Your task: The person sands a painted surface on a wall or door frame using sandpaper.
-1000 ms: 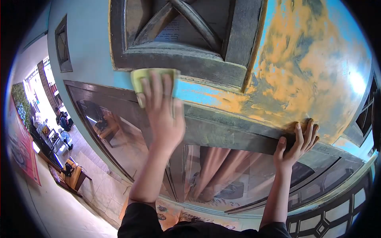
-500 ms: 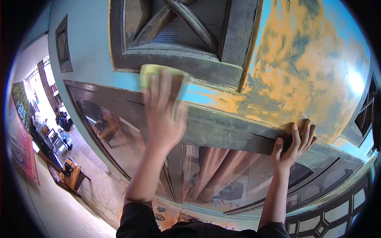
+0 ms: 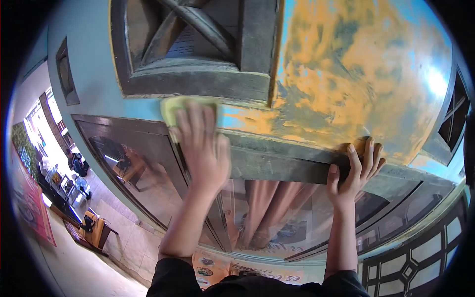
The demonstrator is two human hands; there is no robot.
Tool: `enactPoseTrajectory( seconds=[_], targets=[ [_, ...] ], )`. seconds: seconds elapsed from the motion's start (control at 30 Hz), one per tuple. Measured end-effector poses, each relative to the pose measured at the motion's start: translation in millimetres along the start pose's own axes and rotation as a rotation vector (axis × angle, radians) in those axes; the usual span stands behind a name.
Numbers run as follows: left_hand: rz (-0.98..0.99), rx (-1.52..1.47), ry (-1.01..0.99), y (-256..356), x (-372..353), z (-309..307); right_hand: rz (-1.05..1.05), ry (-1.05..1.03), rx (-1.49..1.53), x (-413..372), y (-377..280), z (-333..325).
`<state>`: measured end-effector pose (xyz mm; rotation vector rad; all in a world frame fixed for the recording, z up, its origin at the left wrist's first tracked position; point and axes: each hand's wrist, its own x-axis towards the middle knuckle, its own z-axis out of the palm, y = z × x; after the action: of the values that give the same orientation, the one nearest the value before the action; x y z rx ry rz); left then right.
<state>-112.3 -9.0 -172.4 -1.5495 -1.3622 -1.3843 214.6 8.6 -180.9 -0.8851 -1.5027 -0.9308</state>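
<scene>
My left hand (image 3: 204,156) presses a yellow-green pad (image 3: 170,110), soft or folded in look, against the narrow blue wall strip (image 3: 143,109). The strip runs between the carved wooden vent frame (image 3: 198,84) and the dark door frame (image 3: 277,161) below. My fingers lie over the pad and hide much of it; they are slightly blurred. Further right, my right hand (image 3: 354,173) rests on the top edge of the door frame, fingers stretched up and thumb apart, with nothing held. Above it, the wall patch (image 3: 341,84) is smeared orange and grey over blue.
Glass panes with a pinkish curtain (image 3: 269,208) behind lie below the frame. At left, a wooden chair (image 3: 99,230) stands on the tiled floor, and a person (image 3: 76,163) is farther off. A red banner (image 3: 34,203) hangs at far left, a patterned grille (image 3: 415,262) at lower right.
The left hand and pad have moved down and slightly left along the frame's underside. The camera view has shifted; my right hand stays on the door frame.
</scene>
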Motion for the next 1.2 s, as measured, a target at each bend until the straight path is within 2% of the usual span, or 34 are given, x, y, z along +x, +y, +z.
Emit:
enactPoseTrajectory(
  seconds=[0.07, 0.13, 0.23, 0.33, 0.47, 0.53, 0.57, 0.67, 0.73, 0.8, 0.93, 1.1, 1.2],
  targets=[
    [0.181, 0.047, -0.196, 34.8, -20.1, 1.7, 0.001, 0.011, 0.008, 0.8, -0.2, 0.3],
    [0.244, 0.07, -0.244, 39.8, -7.5, -7.0, 0.001, -0.001, 0.015, -0.7, 0.7, -1.5],
    [0.038, -0.133, -0.017, 27.8, 20.0, -6.9, -0.009, -0.025, 0.019, -4.4, 3.0, -3.4],
    [0.294, -0.014, -0.24, 64.7, -4.3, 2.0, -0.024, -0.057, 0.046, -9.5, 7.4, -5.3],
    [0.517, -0.18, -0.405, 93.9, -10.0, -7.1, 0.006, -0.057, 0.255, -0.2, 7.3, -28.3],
    [0.582, -0.298, -0.438, 88.7, 6.5, -18.7, -0.085, -0.014, 0.35, 9.5, 6.2, -37.5],
    [0.671, -0.349, -0.358, 89.1, 11.7, -17.9, -0.154, -0.018, 0.402, 14.8, 4.5, -41.4],
    [0.769, -0.508, -0.441, 90.9, 16.0, -20.6, -0.362, -0.069, 0.569, 41.5, -11.1, -55.1],
    [0.748, -0.572, -0.317, 98.5, 16.2, -24.0, -0.489, -0.167, 0.712, 53.2, -18.6, -59.0],
    [0.724, -0.642, -0.267, 103.8, 22.5, -35.5, -0.513, -0.218, 0.756, 58.0, -23.5, -56.4],
    [0.79, -0.59, -0.196, 104.9, 32.5, -46.6, -0.547, -0.314, 0.766, 64.0, -22.7, -51.1],
    [0.749, -0.601, -0.236, 86.5, 35.2, -35.4, -0.71, -0.513, 0.544, 97.1, -15.7, -47.5],
    [0.784, -0.483, -0.248, 76.1, 34.0, -34.5, -0.777, -0.551, 0.428, 109.2, -12.9, -42.0]
  ],
)
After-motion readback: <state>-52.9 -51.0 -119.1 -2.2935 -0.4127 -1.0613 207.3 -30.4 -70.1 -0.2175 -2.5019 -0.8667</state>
